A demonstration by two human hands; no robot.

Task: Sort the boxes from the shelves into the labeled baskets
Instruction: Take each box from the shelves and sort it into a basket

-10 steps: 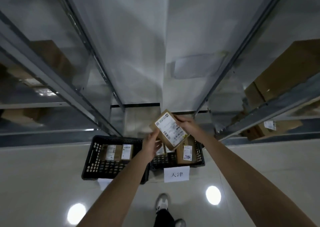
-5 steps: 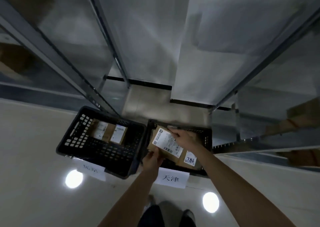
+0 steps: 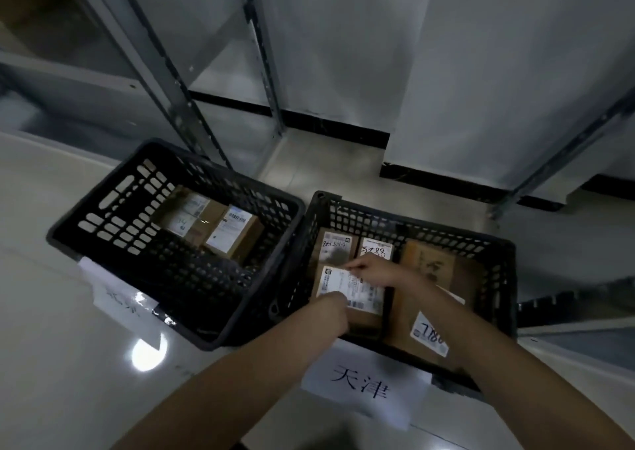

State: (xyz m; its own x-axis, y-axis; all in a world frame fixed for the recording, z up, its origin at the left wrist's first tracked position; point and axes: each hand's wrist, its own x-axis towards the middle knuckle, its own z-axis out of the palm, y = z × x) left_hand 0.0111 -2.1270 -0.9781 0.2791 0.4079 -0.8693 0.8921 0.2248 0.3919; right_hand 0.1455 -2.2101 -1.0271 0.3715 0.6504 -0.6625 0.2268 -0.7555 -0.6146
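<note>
A small cardboard box (image 3: 357, 295) with a white shipping label lies low in the right black basket (image 3: 505, 278). Both hands are on it: my left hand (image 3: 326, 315) holds its near edge, and my right hand (image 3: 376, 271) grips its far edge with curled fingers. Several other labelled boxes (image 3: 429, 332) lie around it in that basket. A paper sign (image 3: 364, 381) with black characters is fixed to the basket's front. The left black basket (image 3: 103, 243) holds two boxes (image 3: 213, 223) and carries its own paper sign (image 3: 123, 305).
Grey metal shelf uprights (image 3: 171, 82) rise behind the baskets, against a pale wall with a dark skirting (image 3: 330, 126). A second rack's leg (image 3: 549, 164) stands at the right. The glossy floor shows a lamp's reflection (image 3: 149, 351).
The box went from chest height down into the right basket, still in both hands. My view tipped down and drew closer to the baskets; the shelves with boxes left the view.
</note>
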